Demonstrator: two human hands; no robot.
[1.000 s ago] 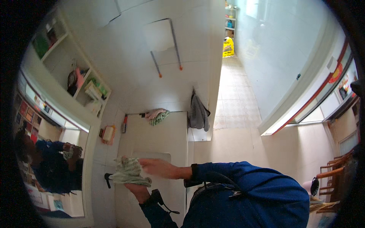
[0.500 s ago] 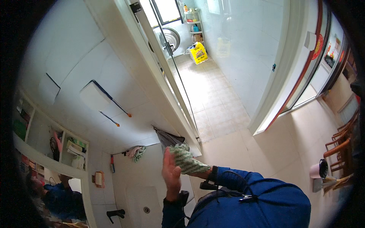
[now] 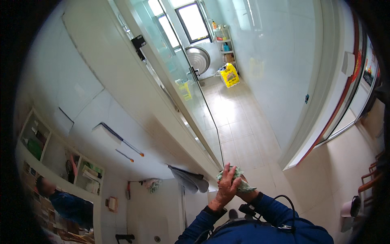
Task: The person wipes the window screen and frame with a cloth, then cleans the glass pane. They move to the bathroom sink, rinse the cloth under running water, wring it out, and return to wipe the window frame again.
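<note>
A crumpled green-and-white striped cloth is pressed between my two hands. My left hand lies over its near left side, fingers lengthwise on it and the thumb toward the right. My right hand is mostly covered by the cloth; only the part near the wrist shows, and its fingers are hidden. Both hands are close together in front of my body, near the foot of the glass door's frame. A grey towel hangs just left of my hands.
A glass door on the left borders a tiled passage with a yellow bag, a corner shelf and a large metal basin. A black faucet and mirror are lower left. A pink bin and wooden chairs stand right.
My hands have moved right with the cloth, from in front of the grey towel to beside the door frame. My left hand now lies over the cloth. The view has shifted.
</note>
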